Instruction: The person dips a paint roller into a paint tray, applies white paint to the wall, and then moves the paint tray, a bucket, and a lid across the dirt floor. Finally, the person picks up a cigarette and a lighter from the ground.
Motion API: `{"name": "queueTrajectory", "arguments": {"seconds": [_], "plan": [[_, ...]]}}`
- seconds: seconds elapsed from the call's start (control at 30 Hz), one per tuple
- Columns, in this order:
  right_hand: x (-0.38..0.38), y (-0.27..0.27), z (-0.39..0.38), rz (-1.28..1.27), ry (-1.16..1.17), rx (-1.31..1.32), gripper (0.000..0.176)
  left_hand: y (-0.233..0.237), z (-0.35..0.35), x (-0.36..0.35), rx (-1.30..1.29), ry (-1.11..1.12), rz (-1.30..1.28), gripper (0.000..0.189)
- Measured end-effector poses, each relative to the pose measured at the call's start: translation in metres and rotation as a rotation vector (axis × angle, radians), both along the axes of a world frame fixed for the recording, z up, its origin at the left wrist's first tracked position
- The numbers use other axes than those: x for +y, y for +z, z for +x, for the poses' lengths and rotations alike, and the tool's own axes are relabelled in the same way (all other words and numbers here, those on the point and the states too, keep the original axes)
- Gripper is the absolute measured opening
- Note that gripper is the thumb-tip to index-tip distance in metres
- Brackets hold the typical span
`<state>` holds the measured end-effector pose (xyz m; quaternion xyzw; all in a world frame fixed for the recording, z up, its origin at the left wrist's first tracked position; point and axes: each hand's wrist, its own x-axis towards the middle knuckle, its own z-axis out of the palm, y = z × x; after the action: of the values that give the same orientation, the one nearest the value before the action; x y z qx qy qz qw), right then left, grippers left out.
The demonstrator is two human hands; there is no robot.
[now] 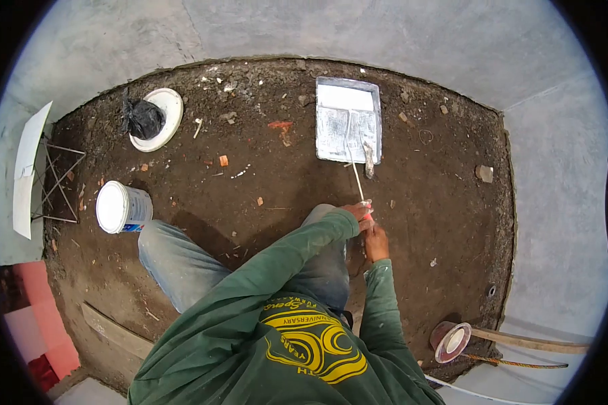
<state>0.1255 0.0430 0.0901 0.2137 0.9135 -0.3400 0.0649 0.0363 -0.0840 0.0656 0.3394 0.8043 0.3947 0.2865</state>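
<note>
Both of my hands are closed around the reddish grip of what looks like a paint roller [357, 181]. My left hand [358, 211] is at the upper part of the grip, and my right hand [377, 242] wraps it just below. From there a thin white rod reaches forward into a paint tray [320, 125]; its far end lies over the tray, and I cannot make out a roller head. White paint [344, 98] fills the tray's far end, and its ramp is smeared white. A paint-spattered brush [368, 160] rests across the tray's near right edge.
Left of my knees stands a white bucket [113, 207]. A black plastic bag [145, 119] sits on a round white lid [171, 108]. A white panel on a metal frame [29, 169] leans at far left. At lower right is a reddish container [448, 342] beside a wooden pole [526, 340].
</note>
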Motion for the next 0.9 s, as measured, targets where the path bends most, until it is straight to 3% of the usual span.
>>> {"name": "queueTrajectory", "arguments": {"seconds": [0.07, 0.13, 0.23, 0.33, 0.5, 0.6, 0.77, 0.83, 0.9], "plan": [[-0.001, 0.001, -0.006, -0.046, -0.016, -0.033, 0.035, -0.005, -0.005, 0.005, 0.122, 0.016, 0.009, 0.054], [-0.005, 0.020, -0.015, -0.106, -0.083, -0.100, 0.033, 0.009, -0.010, 0.006, 0.091, 0.024, 0.003, 0.055], [0.005, 0.003, -0.022, -0.199, -0.132, -0.143, 0.033, 0.014, -0.014, 0.010, -0.007, 0.030, -0.079, 0.057], [0.010, -0.013, -0.022, 0.012, -0.016, 0.027, 0.034, 0.013, -0.014, 0.008, -0.004, 0.052, -0.092, 0.058], [0.000, 0.006, -0.005, -0.062, -0.067, -0.106, 0.036, 0.018, 0.000, 0.002, -0.026, 0.029, -0.106, 0.057], [0.001, -0.002, 0.018, -0.049, -0.040, -0.087, 0.037, -0.049, 0.030, 0.013, 0.166, 0.021, 0.111, 0.058], [0.003, -0.006, 0.077, 0.008, -0.007, -0.014, 0.033, -0.013, 0.070, -0.003, 0.006, -0.135, 0.020, 0.061], [-0.004, 0.016, 0.083, -0.155, -0.096, -0.204, 0.032, 0.011, 0.075, -0.007, -0.065, -0.219, -0.065, 0.063], [0.016, -0.030, 0.088, -0.135, -0.102, -0.158, 0.032, 0.005, 0.071, -0.002, -0.055, -0.204, -0.075, 0.064]]}}
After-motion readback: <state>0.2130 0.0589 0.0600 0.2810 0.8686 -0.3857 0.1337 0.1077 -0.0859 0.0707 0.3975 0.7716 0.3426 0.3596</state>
